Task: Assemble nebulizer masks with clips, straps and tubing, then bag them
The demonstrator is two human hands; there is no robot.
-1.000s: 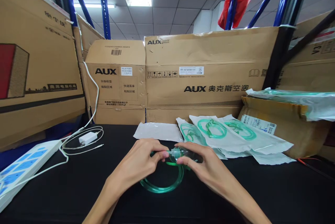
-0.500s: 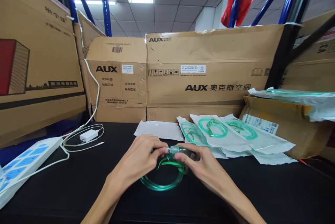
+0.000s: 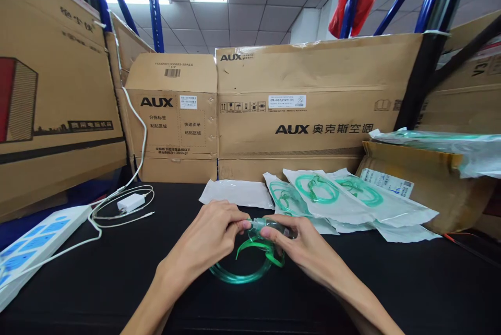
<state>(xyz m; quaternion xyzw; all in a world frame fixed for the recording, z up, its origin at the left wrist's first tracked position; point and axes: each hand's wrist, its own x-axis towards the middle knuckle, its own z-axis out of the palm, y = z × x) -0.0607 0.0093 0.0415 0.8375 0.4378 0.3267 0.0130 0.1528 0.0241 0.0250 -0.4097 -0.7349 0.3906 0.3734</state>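
Observation:
Over the black table my two hands meet at a clear plastic piece with green tubing. My right hand [image 3: 291, 233] is closed round a clear cup-like chamber [image 3: 278, 226], its narrow neck pointing left. My left hand [image 3: 221, 228] pinches the end of that neck between thumb and fingertips; the tube end there is mostly covered by the fingers. Below them a coil of green tubing [image 3: 242, 277] rests on the table. A bright green strap [image 3: 256, 245] loops under the chamber.
White packets [image 3: 332, 199] with coiled green tubing lie at the back right, beside an open cardboard box [image 3: 465, 199]. Another white packet [image 3: 237, 192] lies behind my hands. To the left are a power strip [image 3: 43, 246] and a white charger [image 3: 131, 202] with its cable. Cardboard panels [image 3: 317, 84] stand behind.
The green strap has dropped slightly lower and spread to the right below the chamber. Both hands keep their hold in nearly the same place. The view has shifted slightly.

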